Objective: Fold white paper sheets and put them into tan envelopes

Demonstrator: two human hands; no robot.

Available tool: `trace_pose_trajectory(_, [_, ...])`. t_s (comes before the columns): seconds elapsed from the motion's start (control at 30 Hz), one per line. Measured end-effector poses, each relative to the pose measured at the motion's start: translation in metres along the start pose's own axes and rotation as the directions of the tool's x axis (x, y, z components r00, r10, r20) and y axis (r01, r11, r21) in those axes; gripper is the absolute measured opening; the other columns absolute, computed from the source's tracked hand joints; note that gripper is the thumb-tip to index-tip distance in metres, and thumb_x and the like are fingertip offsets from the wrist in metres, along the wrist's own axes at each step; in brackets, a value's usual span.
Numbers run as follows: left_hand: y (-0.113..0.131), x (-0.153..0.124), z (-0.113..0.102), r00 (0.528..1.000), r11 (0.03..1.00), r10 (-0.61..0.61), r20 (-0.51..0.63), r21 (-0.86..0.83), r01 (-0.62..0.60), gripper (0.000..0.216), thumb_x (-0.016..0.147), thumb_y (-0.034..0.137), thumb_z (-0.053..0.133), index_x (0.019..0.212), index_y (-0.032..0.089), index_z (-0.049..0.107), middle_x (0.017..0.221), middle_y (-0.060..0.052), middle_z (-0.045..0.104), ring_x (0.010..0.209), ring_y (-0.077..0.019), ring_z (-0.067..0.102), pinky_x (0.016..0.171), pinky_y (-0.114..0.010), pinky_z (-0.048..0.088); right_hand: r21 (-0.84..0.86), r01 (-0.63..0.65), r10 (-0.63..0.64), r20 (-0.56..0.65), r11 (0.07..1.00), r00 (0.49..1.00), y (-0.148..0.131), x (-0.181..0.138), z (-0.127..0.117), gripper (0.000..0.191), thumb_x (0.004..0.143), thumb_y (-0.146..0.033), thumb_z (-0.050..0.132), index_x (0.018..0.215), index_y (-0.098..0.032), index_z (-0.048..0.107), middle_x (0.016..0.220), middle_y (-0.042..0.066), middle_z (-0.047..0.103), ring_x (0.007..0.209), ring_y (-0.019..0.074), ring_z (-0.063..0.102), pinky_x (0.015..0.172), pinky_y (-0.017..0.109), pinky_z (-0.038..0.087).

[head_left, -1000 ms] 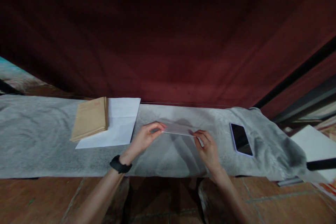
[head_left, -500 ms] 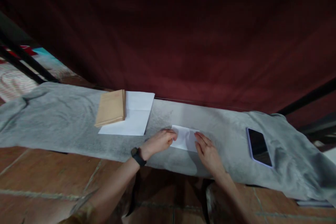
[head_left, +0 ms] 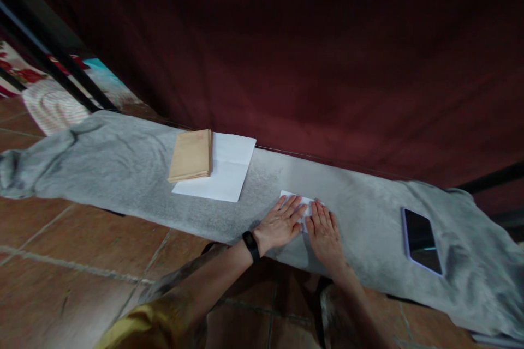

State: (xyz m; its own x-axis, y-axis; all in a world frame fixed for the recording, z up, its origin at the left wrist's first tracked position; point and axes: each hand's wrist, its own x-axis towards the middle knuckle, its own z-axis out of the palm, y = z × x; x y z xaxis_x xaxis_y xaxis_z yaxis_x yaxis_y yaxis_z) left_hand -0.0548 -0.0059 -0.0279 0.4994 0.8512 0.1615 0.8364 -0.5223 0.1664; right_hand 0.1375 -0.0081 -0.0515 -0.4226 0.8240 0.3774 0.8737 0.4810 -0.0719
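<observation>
A small folded piece of white paper [head_left: 306, 211] lies on the grey cloth [head_left: 262, 212] in front of me, mostly covered by my hands. My left hand [head_left: 281, 222], with a black band on its wrist, lies flat on the paper's left part, fingers stretched out. Flat on its right part is my right hand [head_left: 325, 234], its fingers stretched forward and close together. Neither hand grips anything. The fingertips of the two hands almost meet over the middle of the paper.
To the left, a stack of brown envelopes [head_left: 190, 154] rests partly on a larger creased white sheet [head_left: 231, 174]. A phone [head_left: 421, 240] in a purple case lies to the right. A dark red curtain [head_left: 311, 65] hangs behind the cloth-covered bench, above a tiled floor [head_left: 82, 278].
My left hand has moved right and flattened from curled fingers onto the paper. My right hand now lies flat on it too. The view has shifted, turning slightly.
</observation>
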Motion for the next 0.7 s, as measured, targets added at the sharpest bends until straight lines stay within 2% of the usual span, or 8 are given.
trace_pose_trajectory(0.27, [-0.001,-0.002,0.001,1.000,0.999,-0.010,-0.011,-0.030,0.010,0.055,0.104,0.041,0.034,0.155,0.019,0.033,0.165,-0.011,0.028,0.154,-0.0231,0.021,0.126,-0.044,0.008,-0.016,-0.032,0.032,-0.009,0.999,0.999,0.017,-0.009,-0.001,0.048,0.106,-0.028,0.028,0.149,-0.015,0.047,0.156,0.016,0.043,0.145,0.0307,0.039,0.116,0.055,0.032])
trace_pose_trajectory(0.37, [-0.003,-0.002,0.005,1.000,0.999,-0.021,-0.005,-0.043,0.021,0.056,0.105,0.043,0.031,0.155,0.018,0.032,0.165,-0.011,0.028,0.153,-0.0218,0.022,0.126,-0.043,0.009,-0.018,-0.059,0.059,-0.019,0.998,0.998,0.022,-0.012,-0.002,0.051,0.106,-0.032,0.027,0.152,-0.016,0.043,0.156,0.015,0.044,0.142,0.0314,0.043,0.115,0.055,0.033])
trace_pose_trajectory(0.53, [-0.010,-0.001,0.003,0.993,0.993,-0.122,0.010,-0.011,0.122,0.064,0.105,0.051,0.026,0.155,0.012,0.031,0.164,-0.014,0.029,0.154,-0.0230,0.021,0.125,-0.042,0.015,-0.050,-0.037,0.037,-0.002,0.998,0.999,0.030,-0.018,0.001,0.053,0.104,-0.031,0.029,0.155,-0.020,0.039,0.158,0.012,0.041,0.140,0.0343,0.045,0.113,0.056,0.035])
trace_pose_trajectory(0.7, [-0.019,-0.009,-0.003,0.982,0.982,-0.189,0.023,0.026,0.188,0.066,0.104,0.052,0.025,0.156,0.011,0.030,0.163,-0.014,0.030,0.153,-0.0240,0.022,0.124,-0.044,0.020,-0.031,-0.052,0.052,0.003,0.998,0.999,0.036,-0.021,0.004,0.053,0.104,-0.033,0.030,0.154,-0.021,0.041,0.159,0.011,0.039,0.141,0.0351,0.045,0.113,0.057,0.036])
